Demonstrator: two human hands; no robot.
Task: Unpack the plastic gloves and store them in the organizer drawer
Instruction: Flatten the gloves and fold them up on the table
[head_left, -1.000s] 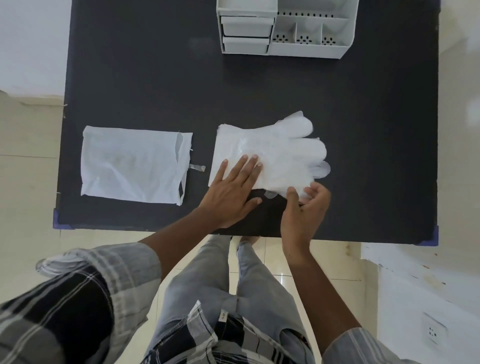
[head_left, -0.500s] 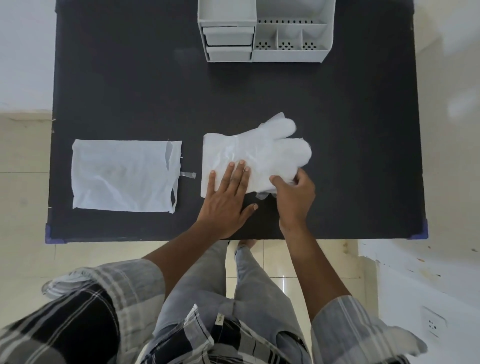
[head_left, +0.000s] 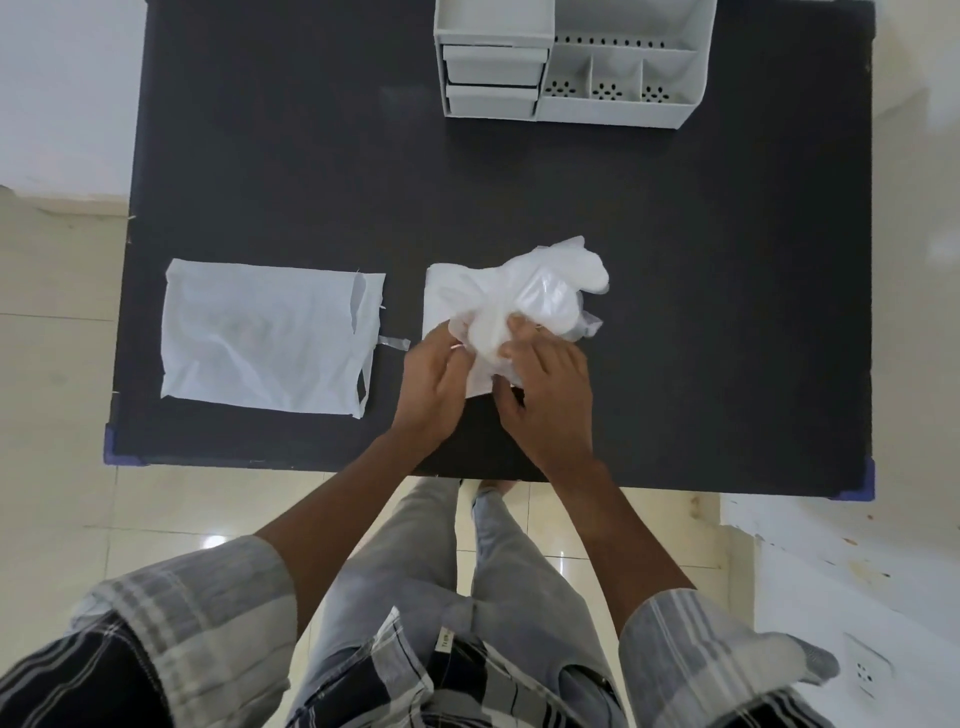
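A stack of thin white plastic gloves (head_left: 519, 296) lies near the front of the black table (head_left: 675, 312), partly bunched up. My left hand (head_left: 434, 382) pinches the stack's near left edge. My right hand (head_left: 550, 395) grips the crumpled near part, fingers curled into the plastic. The gloves' finger ends point right and away. The emptied white packaging bag (head_left: 265, 335) lies flat to the left, its torn side facing the gloves. The white organizer (head_left: 566, 57) stands at the table's far edge, with two shut drawers (head_left: 493, 83) on its left side.
A small torn plastic strip (head_left: 393, 341) lies between the bag and the gloves. The organizer's right half holds three small open compartments (head_left: 605, 85). The table's front edge runs just below my wrists, with purple corner guards (head_left: 111, 447). A wall socket (head_left: 865, 670) shows at the lower right.
The flat gloves have been gathered into a crumpled bunch. My left hand went from pressing flat on them to pinching them, and my right hand moved left onto the stack.
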